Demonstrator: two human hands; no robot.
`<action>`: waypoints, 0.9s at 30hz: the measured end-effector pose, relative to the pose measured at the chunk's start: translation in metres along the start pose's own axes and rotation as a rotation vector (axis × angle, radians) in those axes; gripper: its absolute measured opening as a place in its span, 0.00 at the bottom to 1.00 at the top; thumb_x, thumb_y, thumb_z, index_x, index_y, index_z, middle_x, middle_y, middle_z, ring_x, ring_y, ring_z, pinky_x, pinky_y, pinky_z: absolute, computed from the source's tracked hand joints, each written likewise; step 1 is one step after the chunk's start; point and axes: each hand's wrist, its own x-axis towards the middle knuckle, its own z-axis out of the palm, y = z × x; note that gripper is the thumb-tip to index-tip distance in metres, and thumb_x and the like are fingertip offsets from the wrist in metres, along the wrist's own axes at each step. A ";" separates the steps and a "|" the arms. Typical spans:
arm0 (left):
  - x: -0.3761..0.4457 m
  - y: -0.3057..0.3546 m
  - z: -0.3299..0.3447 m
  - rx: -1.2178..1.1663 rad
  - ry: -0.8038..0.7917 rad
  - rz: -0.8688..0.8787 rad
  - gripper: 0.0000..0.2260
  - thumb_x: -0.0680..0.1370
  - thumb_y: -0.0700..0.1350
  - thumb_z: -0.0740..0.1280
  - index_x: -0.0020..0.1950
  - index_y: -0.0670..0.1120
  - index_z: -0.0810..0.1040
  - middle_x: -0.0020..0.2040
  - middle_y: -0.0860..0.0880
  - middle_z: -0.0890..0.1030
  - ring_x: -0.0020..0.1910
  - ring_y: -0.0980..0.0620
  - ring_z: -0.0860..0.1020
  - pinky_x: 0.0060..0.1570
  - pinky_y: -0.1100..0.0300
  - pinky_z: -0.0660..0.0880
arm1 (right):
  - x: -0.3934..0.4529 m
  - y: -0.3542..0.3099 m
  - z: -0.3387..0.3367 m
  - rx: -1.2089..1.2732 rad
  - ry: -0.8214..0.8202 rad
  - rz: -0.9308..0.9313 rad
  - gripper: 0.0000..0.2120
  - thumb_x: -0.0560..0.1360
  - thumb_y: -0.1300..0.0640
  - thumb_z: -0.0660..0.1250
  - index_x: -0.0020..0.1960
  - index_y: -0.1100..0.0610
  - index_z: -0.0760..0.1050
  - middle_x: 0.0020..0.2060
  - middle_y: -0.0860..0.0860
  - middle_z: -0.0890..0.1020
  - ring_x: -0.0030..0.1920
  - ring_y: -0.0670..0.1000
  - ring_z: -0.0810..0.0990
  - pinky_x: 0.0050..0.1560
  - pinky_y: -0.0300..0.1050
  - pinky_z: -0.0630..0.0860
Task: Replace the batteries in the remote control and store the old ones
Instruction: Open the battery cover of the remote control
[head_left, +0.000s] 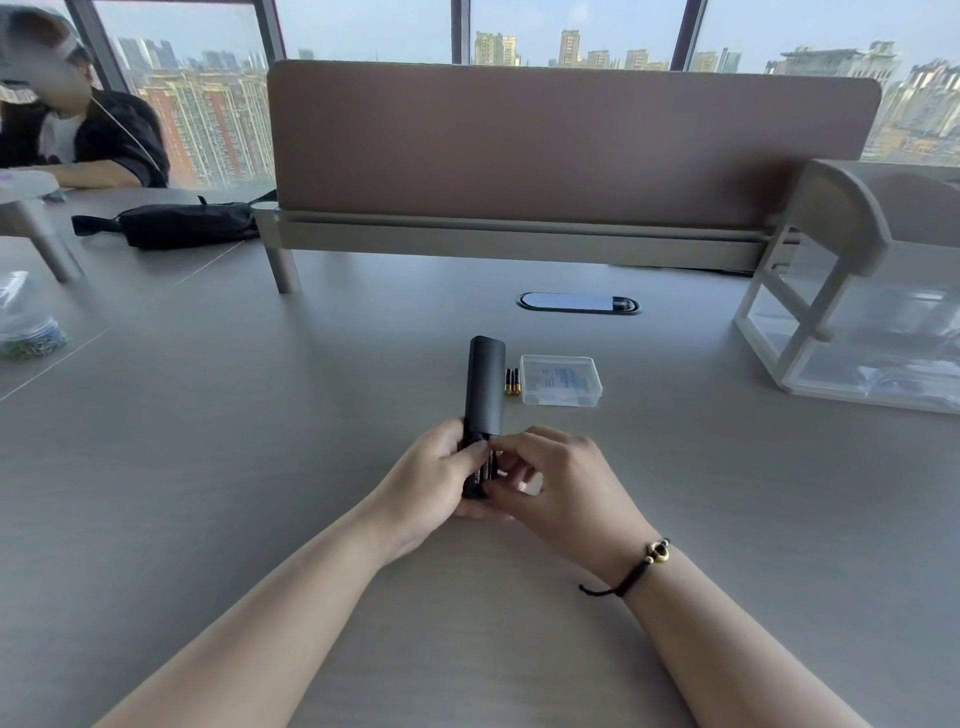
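A black remote control (485, 387) points away from me over the grey table, back side up, its near end open on the battery bay. My left hand (434, 480) grips that near end from the left. My right hand (561, 483) pinches at the battery in the open bay with fingertips and thumb; whether it grips the battery I cannot tell. Two small black-and-gold batteries (512, 382) lie side by side just right of the remote. Beside them sits a clear plastic box (561, 379), lid shut, with a blue-printed slip inside.
A brown desk divider (571, 145) stands across the back. A white shelf rack (841, 312) is at the right, a cable port (579, 302) in the middle, a black pouch (187, 223) at back left. A person sits at far left.
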 end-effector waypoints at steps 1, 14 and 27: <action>0.000 0.001 0.000 -0.015 -0.005 -0.004 0.11 0.84 0.41 0.57 0.59 0.34 0.73 0.50 0.34 0.81 0.46 0.41 0.82 0.36 0.52 0.80 | 0.000 0.000 -0.001 0.020 -0.004 -0.002 0.11 0.68 0.58 0.73 0.51 0.50 0.83 0.38 0.47 0.82 0.38 0.46 0.81 0.41 0.45 0.78; -0.003 0.000 0.004 0.060 0.045 0.044 0.10 0.85 0.42 0.56 0.47 0.39 0.71 0.33 0.47 0.75 0.28 0.52 0.78 0.28 0.61 0.75 | -0.001 -0.007 0.004 -0.159 0.064 -0.343 0.14 0.74 0.50 0.70 0.37 0.58 0.73 0.30 0.49 0.76 0.27 0.55 0.71 0.24 0.48 0.71; 0.006 -0.004 -0.003 0.209 0.114 0.022 0.13 0.77 0.52 0.60 0.44 0.42 0.71 0.35 0.49 0.69 0.34 0.50 0.68 0.32 0.55 0.66 | -0.005 -0.014 0.012 -0.320 0.105 -0.444 0.06 0.74 0.60 0.66 0.38 0.58 0.74 0.39 0.53 0.79 0.26 0.56 0.71 0.20 0.46 0.67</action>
